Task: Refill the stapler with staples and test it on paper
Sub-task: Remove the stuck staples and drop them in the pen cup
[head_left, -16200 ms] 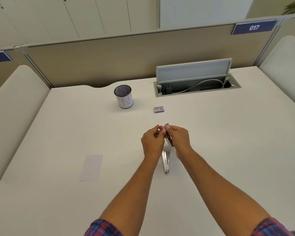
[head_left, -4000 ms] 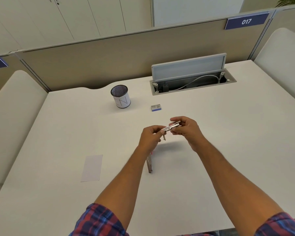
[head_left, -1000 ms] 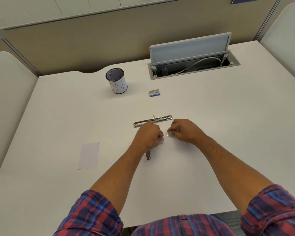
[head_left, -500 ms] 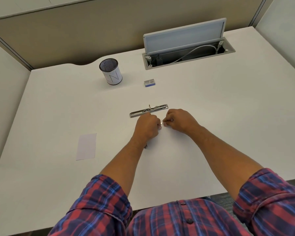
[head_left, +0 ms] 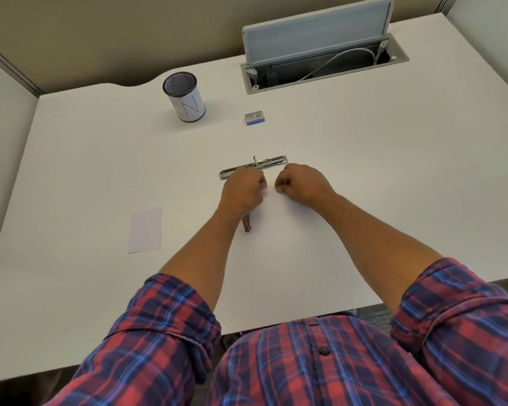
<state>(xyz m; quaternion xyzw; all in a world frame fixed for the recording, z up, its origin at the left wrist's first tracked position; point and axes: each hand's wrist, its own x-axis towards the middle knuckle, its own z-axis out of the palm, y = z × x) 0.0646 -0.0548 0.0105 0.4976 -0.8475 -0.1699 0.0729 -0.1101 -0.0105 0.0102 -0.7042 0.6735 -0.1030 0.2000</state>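
**Q:** What lies on the worktop (head_left: 364, 171), and of what make?

**A:** A smooth, matt white worktop carries a long, narrow strip of bright metal, the opened stapler part (head_left: 272, 162), lying crosswise at mid-frame with a small pin standing up from its middle. A second slim metal piece (head_left: 247, 224) with a reddish tip shows just below the left wrist. In the upper middle sits a small, flat staple box (head_left: 255, 117), grey above and blue below. A cylindrical mesh cup (head_left: 184, 97) wrapped in white paper stands upper left of it. A pale rectangular paper slip (head_left: 145, 230) lies flat at left of frame.

**Q:** And the hands?

**A:** The left hand (head_left: 242, 190) rests knuckles-up, its fingers curled under, covering part of the metal strip's near edge. The right hand (head_left: 301, 184) sits just beside it, fingers likewise curled, just below the strip's right end. The two fists nearly meet. What either one pinches, if anything, cannot be told. Rolled plaid sleeves (head_left: 165, 332) fill the lower frame.
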